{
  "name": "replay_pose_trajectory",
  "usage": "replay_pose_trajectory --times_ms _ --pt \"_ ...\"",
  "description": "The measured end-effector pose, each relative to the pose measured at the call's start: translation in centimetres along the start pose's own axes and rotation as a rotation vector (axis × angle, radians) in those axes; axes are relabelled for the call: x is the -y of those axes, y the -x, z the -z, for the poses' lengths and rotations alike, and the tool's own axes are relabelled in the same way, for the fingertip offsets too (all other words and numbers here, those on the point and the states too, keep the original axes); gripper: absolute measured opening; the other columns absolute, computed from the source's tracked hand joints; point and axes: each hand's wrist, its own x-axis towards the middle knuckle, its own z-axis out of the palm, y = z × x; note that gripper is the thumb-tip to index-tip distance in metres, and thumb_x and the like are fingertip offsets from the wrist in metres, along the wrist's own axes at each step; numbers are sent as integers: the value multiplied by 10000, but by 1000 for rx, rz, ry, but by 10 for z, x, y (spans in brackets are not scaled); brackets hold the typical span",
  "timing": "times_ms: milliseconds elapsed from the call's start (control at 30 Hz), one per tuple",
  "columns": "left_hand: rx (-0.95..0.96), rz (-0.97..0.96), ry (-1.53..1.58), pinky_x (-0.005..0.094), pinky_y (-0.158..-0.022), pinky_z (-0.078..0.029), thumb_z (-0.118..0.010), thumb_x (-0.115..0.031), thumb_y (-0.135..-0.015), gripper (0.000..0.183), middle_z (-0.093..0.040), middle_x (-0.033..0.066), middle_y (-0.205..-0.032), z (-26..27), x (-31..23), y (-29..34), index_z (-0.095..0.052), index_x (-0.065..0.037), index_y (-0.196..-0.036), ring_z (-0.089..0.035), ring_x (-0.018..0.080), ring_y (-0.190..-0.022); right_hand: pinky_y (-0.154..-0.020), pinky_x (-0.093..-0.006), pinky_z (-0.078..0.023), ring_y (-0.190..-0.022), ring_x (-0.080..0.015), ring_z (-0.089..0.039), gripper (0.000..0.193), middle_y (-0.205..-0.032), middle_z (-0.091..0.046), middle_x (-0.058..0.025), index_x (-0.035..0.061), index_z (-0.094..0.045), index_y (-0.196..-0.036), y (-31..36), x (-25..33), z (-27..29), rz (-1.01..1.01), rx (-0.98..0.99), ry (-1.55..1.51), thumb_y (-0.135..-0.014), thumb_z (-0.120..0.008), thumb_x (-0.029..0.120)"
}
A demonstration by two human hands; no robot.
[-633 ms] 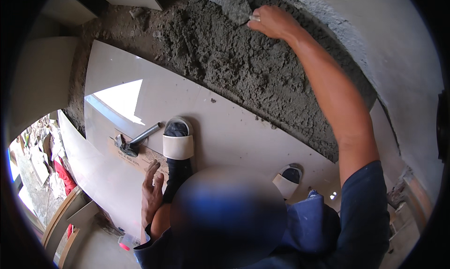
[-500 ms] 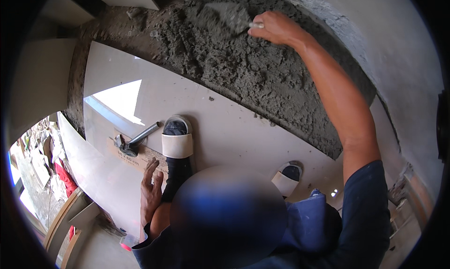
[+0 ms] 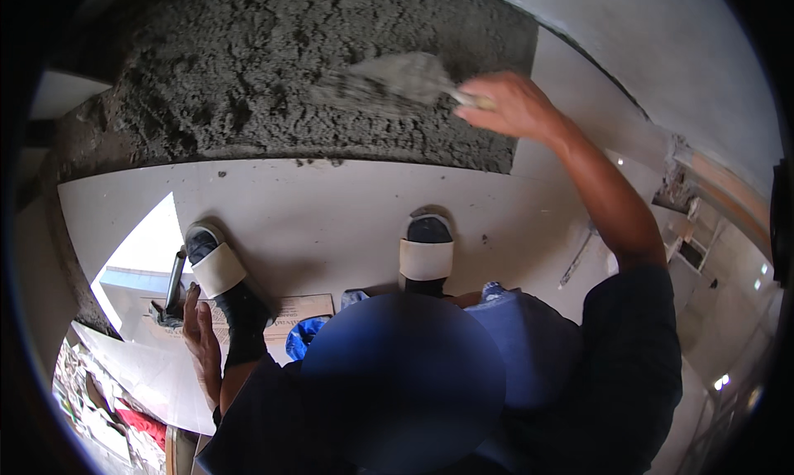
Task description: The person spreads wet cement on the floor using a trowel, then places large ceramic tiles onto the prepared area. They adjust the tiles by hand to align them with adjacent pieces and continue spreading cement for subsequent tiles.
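Note:
My right hand (image 3: pixel 511 104) grips the pale handle of a trowel (image 3: pixel 409 76), its blade smeared by motion over rough grey mortar (image 3: pixel 248 69). The mortar lies in a broad bed along the far edge of the large pale tiles (image 3: pixel 347 202). Low on the left, my left hand (image 3: pixel 201 334) is held beside my left shin with its fingers stretched out, holding nothing. Close to its fingertips lies a mallet (image 3: pixel 175 283) with a grey metal handle and a dark head, on the tiles by my sandal.
My two sandals (image 3: pixel 218 270) stand on the tiles. A printed cardboard piece (image 3: pixel 302 307) and something blue (image 3: pixel 304 338) lie by my left leg. A pale wall (image 3: pixel 662 36) rises at the right. Rubble and a red cloth-like thing (image 3: pixel 142 425) show at the lower left.
The view has turned, so the mortar edge now runs nearly level. My right hand has swept the trowel rightward along the mortar. My left hand remains by my leg.

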Motion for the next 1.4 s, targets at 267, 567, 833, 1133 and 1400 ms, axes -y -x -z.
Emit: replay_pose_trajectory --times_ms 267,567,833,1133,1400 --pt "53 -6 -76 420 -1049 -335 -457 -419 -974 579 -506 237 -1312 -4 -15 -16 -482 57 -1302 -450 340 -1254 -636 -411 -498 -733 -306 -629 292 -805 -621 -90 84 -645 -919 142 -23 -32 -343 -303 197 -814 -679 355" --pt "20 11 -155 405 -1029 -353 -463 -426 -972 581 -536 233 -1278 -6 -15 -23 -502 61 -1287 -490 322 -1206 -666 -453 -489 -741 -354 -614 300 -825 -642 -129 110 -637 -886 116 -83 -46 -443 -226 57 -830 -641 405" --pt "59 44 -71 348 -1019 -360 -466 -277 -980 437 -571 220 -1249 -7 -20 -17 -528 53 -1260 -516 298 -1187 -705 -444 -508 -792 -351 -647 297 -844 -659 -144 74 -639 -921 54 -22 -9 -306 -330 108 -860 -613 364" --pt "3 41 52 369 -1022 -366 -512 -393 -962 544 -560 219 -1264 -3 -20 -22 -511 43 -1287 -498 292 -1215 -688 -445 -550 -804 -319 -669 348 -902 -646 -189 -1 -592 -943 -129 157 -64 128 79 234 -914 -538 342" --pt "18 42 39 389 -1033 -356 -510 -340 -963 497 -543 241 -1276 4 2 -7 -518 54 -1265 -489 324 -1228 -676 -500 -495 -802 -393 -634 375 -838 -642 -187 28 -575 -933 -82 68 -32 -425 -262 117 -914 -551 402"
